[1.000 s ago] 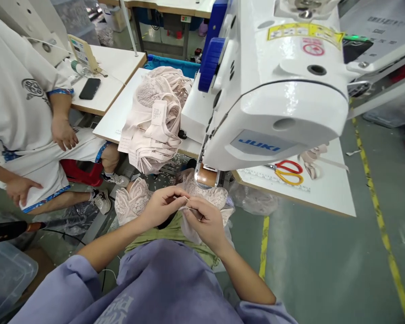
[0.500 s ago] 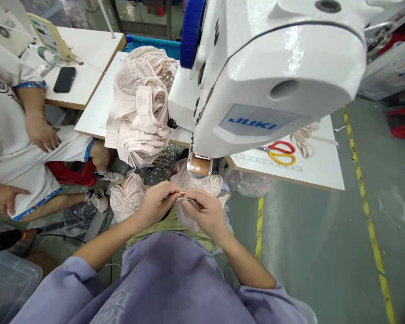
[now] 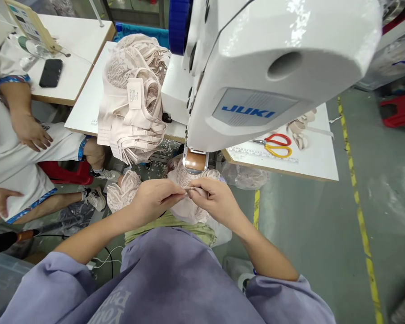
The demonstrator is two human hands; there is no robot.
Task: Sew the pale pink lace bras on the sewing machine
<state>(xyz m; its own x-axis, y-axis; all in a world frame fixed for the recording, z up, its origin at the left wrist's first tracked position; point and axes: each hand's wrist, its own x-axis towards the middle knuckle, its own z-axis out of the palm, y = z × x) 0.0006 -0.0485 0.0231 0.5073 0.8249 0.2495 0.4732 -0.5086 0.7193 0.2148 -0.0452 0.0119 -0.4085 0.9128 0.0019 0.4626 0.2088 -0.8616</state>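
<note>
Left hand (image 3: 158,198), right hand (image 3: 219,198) pinched together on garment (image 3: 185,211) edge, fingertips nearly meeting. Garment bulk below grip, near side of machine (image 3: 256,81). Neither hand clearly nearer; long axis unclear.

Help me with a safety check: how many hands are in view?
4: the wearer's left hand and right hand, near the sewing machine; a co-worker's upper hand and lower hand at far left, the last partly cut off.
</note>
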